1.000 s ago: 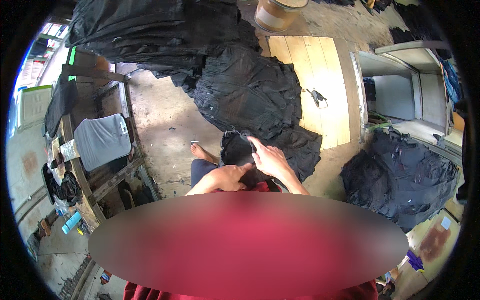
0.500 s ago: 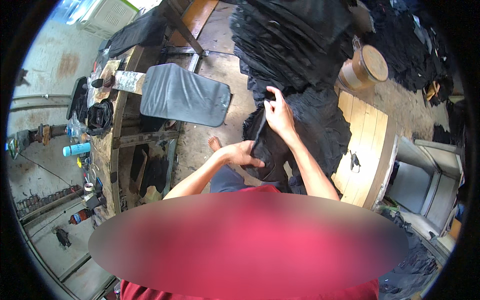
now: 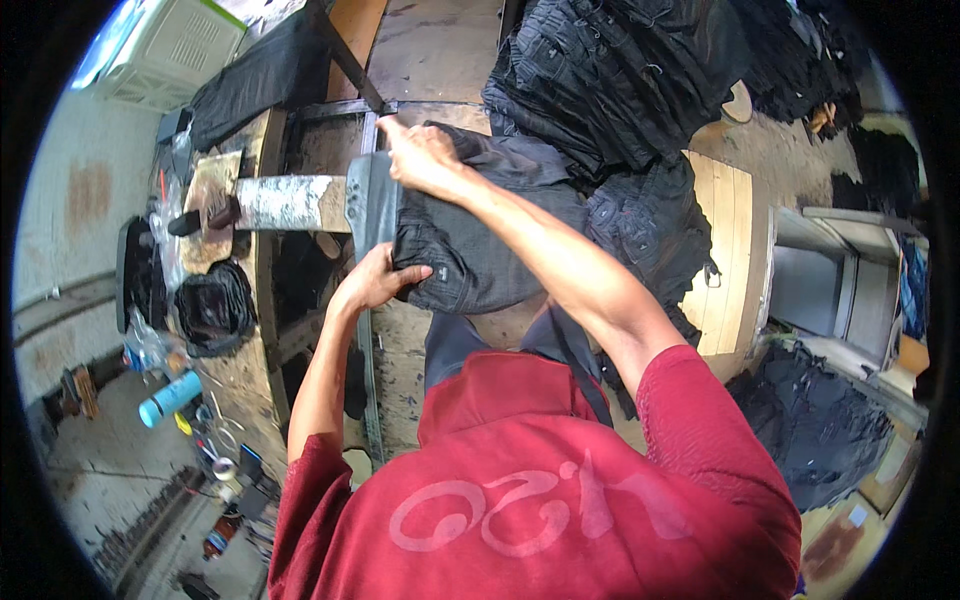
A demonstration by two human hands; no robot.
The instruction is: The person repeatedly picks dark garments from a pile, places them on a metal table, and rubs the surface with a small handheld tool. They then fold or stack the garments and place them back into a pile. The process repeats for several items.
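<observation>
A dark grey garment (image 3: 490,230), seemingly shorts or trousers, is drawn part-way over a grey padded board (image 3: 372,205), its open edge around the board's right part. My left hand (image 3: 375,278) is closed on the near corner of that edge, thumb lying on top of the cloth. At the far corner my right hand (image 3: 425,158) grips the same edge, with its fingers partly hidden. Between the hands the cloth is stretched fairly flat. The board's right end is hidden under the garment.
The board's whitish arm (image 3: 290,203) joins a worn wooden bench (image 3: 258,350) at left. A pile of dark garments (image 3: 600,85) lies at the far right, by a slatted wooden platform (image 3: 725,250). A light blue bottle (image 3: 170,398) lies at the bench's left.
Both hands have moved left and away from the dark cloth pile to the padded board, bringing the garment with them. Its cloth now covers most of the board, which was bare before.
</observation>
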